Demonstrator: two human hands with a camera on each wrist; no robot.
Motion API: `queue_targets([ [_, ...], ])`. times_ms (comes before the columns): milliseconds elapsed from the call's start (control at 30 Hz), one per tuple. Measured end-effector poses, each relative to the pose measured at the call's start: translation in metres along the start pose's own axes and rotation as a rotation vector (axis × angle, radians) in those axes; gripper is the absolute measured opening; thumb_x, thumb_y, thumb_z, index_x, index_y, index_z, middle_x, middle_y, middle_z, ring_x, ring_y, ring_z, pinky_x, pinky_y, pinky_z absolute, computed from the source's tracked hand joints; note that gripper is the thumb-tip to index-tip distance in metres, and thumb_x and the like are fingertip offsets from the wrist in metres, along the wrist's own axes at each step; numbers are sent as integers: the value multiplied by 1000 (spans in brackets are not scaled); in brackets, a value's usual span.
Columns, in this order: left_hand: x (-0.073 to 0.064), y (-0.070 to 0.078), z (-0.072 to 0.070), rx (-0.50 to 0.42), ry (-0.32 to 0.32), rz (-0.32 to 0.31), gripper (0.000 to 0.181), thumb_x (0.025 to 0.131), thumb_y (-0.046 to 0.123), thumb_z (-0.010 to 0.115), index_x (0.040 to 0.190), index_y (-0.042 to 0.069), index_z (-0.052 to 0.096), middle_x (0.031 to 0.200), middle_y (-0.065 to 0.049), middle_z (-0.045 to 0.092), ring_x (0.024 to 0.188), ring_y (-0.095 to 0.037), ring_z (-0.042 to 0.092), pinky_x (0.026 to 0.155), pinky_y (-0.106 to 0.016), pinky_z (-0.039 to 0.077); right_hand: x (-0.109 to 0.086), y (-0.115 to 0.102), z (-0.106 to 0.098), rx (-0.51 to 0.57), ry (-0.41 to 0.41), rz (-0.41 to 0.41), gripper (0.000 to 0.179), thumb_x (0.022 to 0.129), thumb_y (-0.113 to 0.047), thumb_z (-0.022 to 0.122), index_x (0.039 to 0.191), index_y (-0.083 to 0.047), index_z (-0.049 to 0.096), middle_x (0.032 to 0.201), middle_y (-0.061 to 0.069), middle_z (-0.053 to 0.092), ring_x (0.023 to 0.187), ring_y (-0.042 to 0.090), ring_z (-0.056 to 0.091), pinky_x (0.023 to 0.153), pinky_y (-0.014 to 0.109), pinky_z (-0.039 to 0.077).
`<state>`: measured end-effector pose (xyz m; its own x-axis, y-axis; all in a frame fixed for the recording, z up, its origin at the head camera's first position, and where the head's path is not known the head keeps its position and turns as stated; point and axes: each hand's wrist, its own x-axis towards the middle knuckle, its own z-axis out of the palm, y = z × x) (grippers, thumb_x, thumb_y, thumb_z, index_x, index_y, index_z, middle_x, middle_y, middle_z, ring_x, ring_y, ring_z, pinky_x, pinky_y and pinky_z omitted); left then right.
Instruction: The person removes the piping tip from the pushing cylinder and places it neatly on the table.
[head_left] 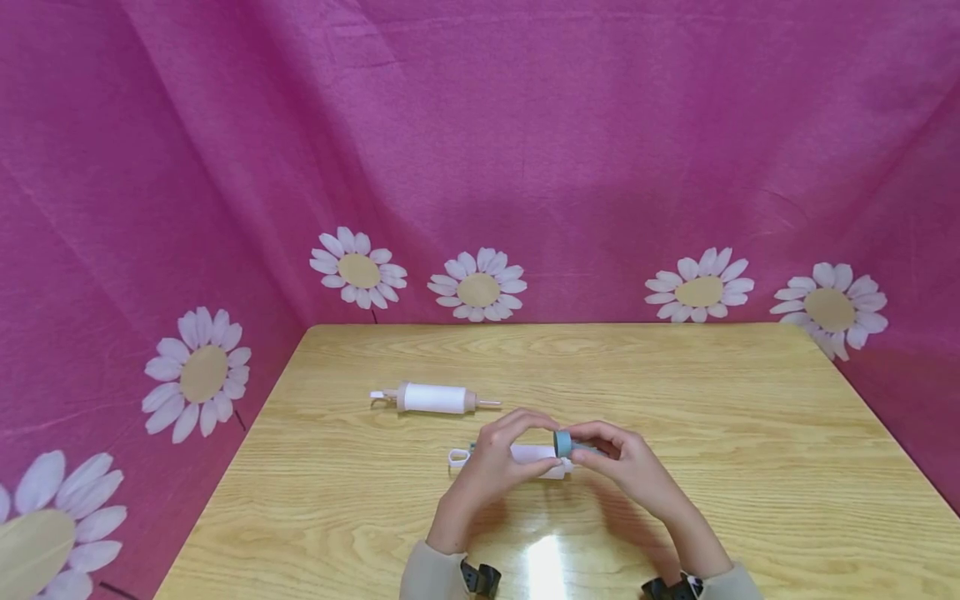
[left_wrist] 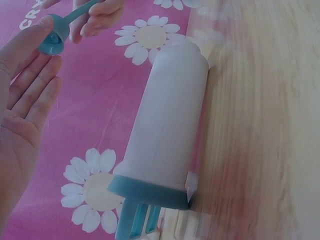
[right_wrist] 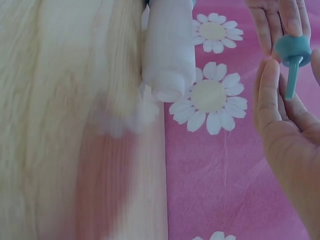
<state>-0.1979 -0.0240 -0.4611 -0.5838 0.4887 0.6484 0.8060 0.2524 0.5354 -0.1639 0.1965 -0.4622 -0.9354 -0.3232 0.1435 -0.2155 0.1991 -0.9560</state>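
Observation:
A teal nozzle cap (head_left: 562, 443) with a narrow tube is held up between the two hands, above the table. My left hand (head_left: 501, 454) pinches the wide rim with thumb and fingertips, as the left wrist view also shows. From the other side my right hand (head_left: 626, 467) holds the cap near its tube (right_wrist: 292, 80). Behind and below the hands, a white cylinder (left_wrist: 162, 115) lies on its side, partly hidden in the head view. It has a teal collar (left_wrist: 150, 192) at one end and a narrower white neck (right_wrist: 168, 90) at the other.
Farther back on the wooden table (head_left: 337, 500) lies a second white cylinder (head_left: 435, 398) with beige ends and a thin tube. A white loop (head_left: 459, 457) sticks out left of the nearer cylinder. A pink cloth (head_left: 570, 150) with daisies hangs around the table.

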Motion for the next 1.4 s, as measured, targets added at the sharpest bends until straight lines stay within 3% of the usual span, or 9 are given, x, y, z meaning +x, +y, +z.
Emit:
queue_targets([
  [233,-2,0,-6,1,3,-40,37,77,14,83,110,11,67,110,-3,71,108,-15,68,100,-22,52,-5,5,-6,0,12,5,30,95,-14,63,121,1,62,111,-11,68,97,2,66,83,20,57],
  [467,-3,-2,-9,-6,-4,-41,38,77,14,83,111,10,67,111,-3,71,109,-16,68,102,-22,51,-6,9,-9,18,22,7,24,94,-14,64,112,2,64,106,7,68,88,3,67,79,30,61],
  [733,-4,-1,-11,-38,-45,-97,38,78,16,83,112,10,68,113,-2,71,111,-14,67,102,-22,51,-7,7,-12,-12,63,-9,20,95,-14,63,107,1,66,94,0,69,80,3,66,73,30,60],
  [900,-3,-1,-11,-37,-47,-86,37,77,17,83,110,9,69,111,-1,72,108,-14,67,100,-22,52,-6,3,-10,-18,68,-22,19,95,-14,62,107,0,66,94,2,70,79,4,66,72,30,60],
  [1133,-3,0,-11,-23,-56,-64,35,75,17,83,107,10,71,107,-2,73,105,-14,69,99,-20,52,-3,-1,-4,-33,45,-33,17,95,-15,63,106,-2,67,92,-4,70,79,6,67,72,32,61],
  [1400,-4,0,-11,-3,-15,11,35,71,17,86,103,8,74,101,-4,76,99,-14,72,95,-16,53,-2,-4,0,-6,11,-54,16,95,-14,63,105,-2,67,89,-4,69,79,6,67,72,30,60],
])
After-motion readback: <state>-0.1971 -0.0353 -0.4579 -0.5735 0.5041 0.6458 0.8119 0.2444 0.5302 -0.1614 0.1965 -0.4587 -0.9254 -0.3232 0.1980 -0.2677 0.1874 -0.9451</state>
